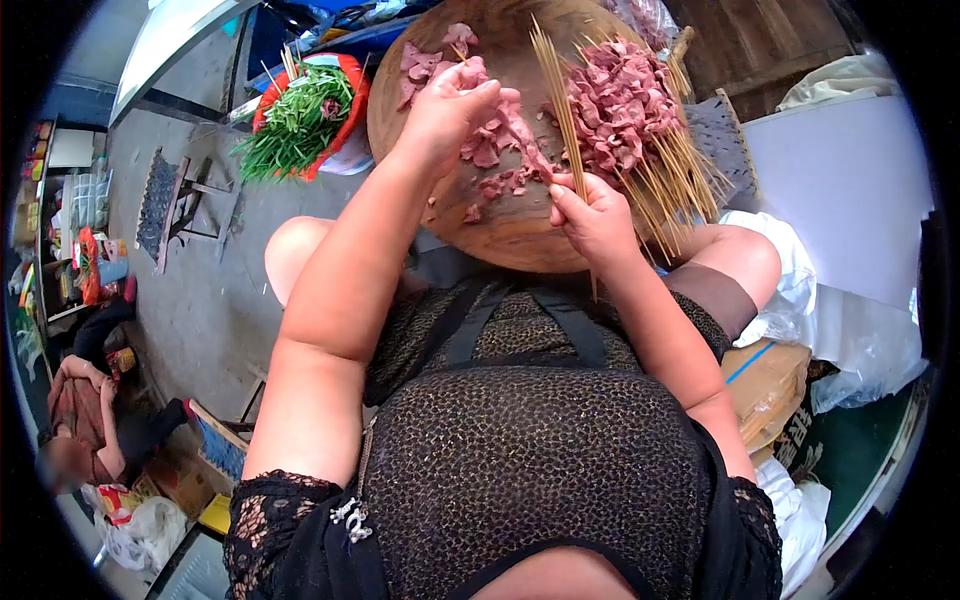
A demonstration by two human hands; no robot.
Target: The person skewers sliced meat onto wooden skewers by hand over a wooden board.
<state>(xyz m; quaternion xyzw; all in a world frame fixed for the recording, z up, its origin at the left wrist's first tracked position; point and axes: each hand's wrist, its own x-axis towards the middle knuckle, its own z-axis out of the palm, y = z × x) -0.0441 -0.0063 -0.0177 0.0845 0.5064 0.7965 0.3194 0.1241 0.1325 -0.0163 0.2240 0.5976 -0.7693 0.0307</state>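
Note:
My left hand (452,108) is closed in a pinch on raw pink meat over the round wooden board (420,185). A narrow run of meat (520,140) stretches from it down to my right hand (595,215); whether a skewer passes through it I cannot tell. My right hand is closed around several bare bamboo skewers (558,90), which stand up above the fingers. Loose meat slices (485,150) lie on the board beneath my left hand. To the right of my right hand is a pile of loaded meat skewers (625,105), their bare ends pointing toward me.
A red-rimmed container of cut green vegetables (310,115) stands left of the board. A small folding stool (190,205) is on the grey floor. At lower left another person (90,410) sits with bent arms. A cardboard box (770,390) and plastic bags are at right.

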